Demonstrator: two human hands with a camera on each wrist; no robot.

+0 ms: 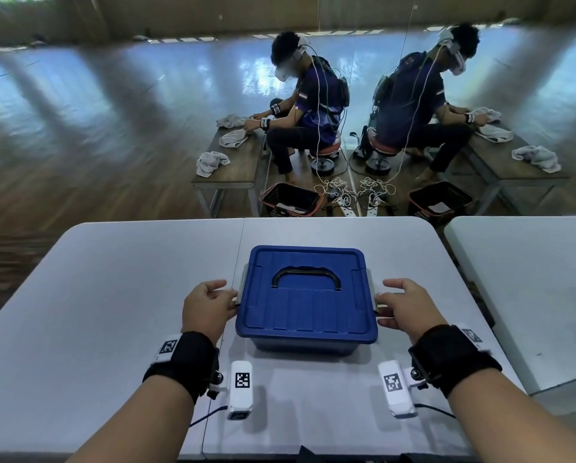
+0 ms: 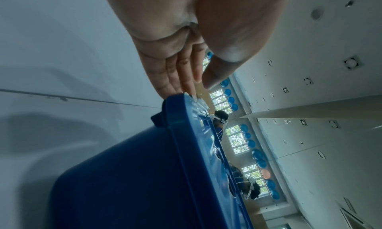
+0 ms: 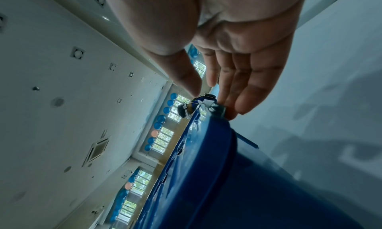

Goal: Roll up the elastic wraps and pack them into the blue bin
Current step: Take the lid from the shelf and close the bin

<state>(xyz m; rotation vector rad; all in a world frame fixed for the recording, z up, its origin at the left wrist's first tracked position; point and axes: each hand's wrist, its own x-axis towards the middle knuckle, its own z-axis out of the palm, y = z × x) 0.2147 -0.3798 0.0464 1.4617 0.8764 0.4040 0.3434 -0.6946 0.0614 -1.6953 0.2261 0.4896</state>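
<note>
Right now I have both hands at the bin (image 1: 306, 295), which sits lid-on in the middle of the table (image 1: 112, 279), just ahead of my wrists. My left hand (image 1: 208, 307) is at its left side and my right hand (image 1: 405, 305) at its right, each by a grey latch (image 1: 242, 285) on the lid's edge.

From the wrist views, the fingers (image 2: 181, 78) of my left hand lie fairly straight, tips touching the lid's rim, thumb apart and holding nothing. On the right it is much the same: fingers (image 3: 237, 88) extended, tips against the latch (image 3: 217, 109) or the rim beside it, thumb free. So both hands are relaxed and touching, neither gripping.

I see no wraps anywhere in view; whether any are inside the closed bin I cannot tell. That leaves me unsure of the step. I judge it is either unlatching to open the bin or pressing the latches home to close it.

If opening, the next move calls for hooking fingertips under both latches and pulling them outward together, then lifting the lid by its black handle (image 1: 306, 277). The bin may slide unless both sides move evenly.
</note>
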